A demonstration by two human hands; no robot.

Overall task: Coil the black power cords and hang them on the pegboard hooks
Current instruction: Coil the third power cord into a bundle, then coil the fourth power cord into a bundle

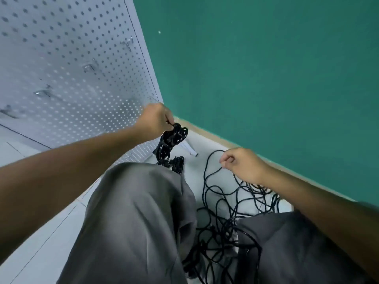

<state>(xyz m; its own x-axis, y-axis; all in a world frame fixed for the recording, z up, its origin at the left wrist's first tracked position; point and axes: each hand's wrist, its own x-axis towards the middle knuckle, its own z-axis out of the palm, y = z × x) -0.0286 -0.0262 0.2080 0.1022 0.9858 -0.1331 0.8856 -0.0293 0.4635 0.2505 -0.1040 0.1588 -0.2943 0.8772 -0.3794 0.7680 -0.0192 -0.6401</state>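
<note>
Your left hand (154,119), about the middle of the frame, has its fingers curled tight around a coiled bundle (174,134) of glossy black cord, round loops stacked together and hanging down toward your knee. A second small coil (177,162) sits just below it, right at the edge of your grey pant leg (135,218), and you can't really tell whether it's part of the same cord.

Your right hand (242,165), center right, pinches a thin strand of loose cord (207,173) between thumb and fingertips; that strand arcs up in a long loop and runs down into the tangled pile (229,214) between your legs, lower middle of the frame. The pile is smooth rubbery cable in messy overlapping curls on a pale floor (41,242).

Upper left is the pegboard (67,58), flat light grey sheet with neat rows of round holes and a few small shiny metal hooks (90,67) sticking out, nothing hanging on them. Matte green wall (266,68) fills the upper right.
</note>
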